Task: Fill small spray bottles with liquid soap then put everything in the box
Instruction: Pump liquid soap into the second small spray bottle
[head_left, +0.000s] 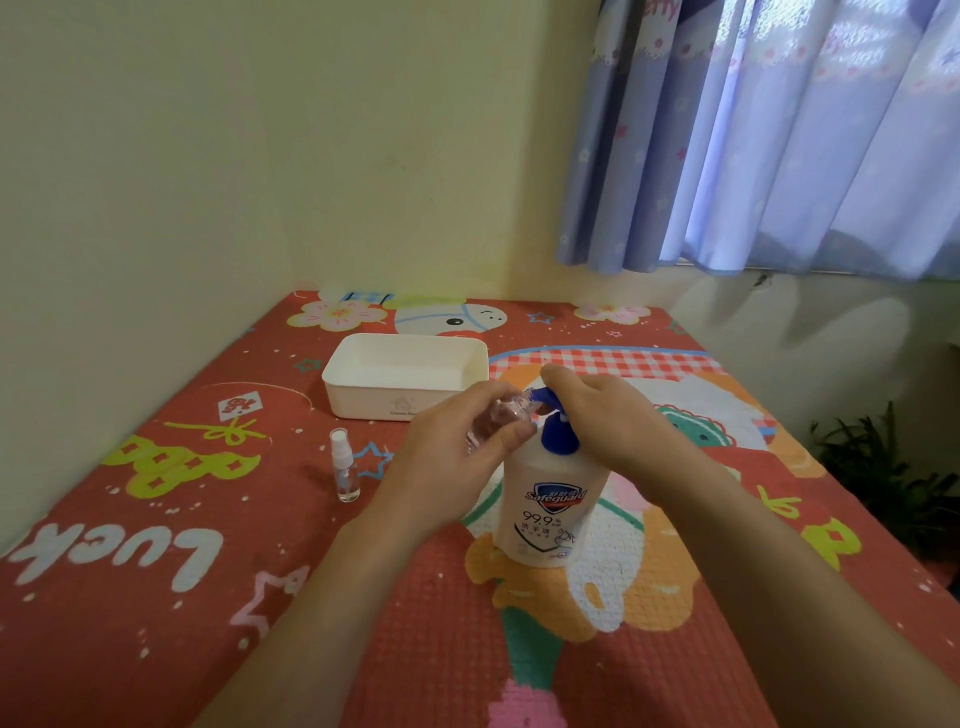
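A white soap bottle (550, 504) with a blue pump stands upright on the red patterned mat, near the middle. My right hand (608, 415) lies over the pump head and presses on it with its palm. My left hand (457, 457) grips a small clear spray bottle (501, 415), tilted, with its open mouth at the pump's blue nozzle. A second small spray bottle (345, 470) with a white spray cap stands upright to the left, untouched. The white box (405, 376) sits behind, open, with nothing visible inside.
The red mat (208, 597) meets a cream wall at the left and back. A purple curtain (779, 145) hangs at the back right. A green plant (893, 467) stands past the mat's right edge.
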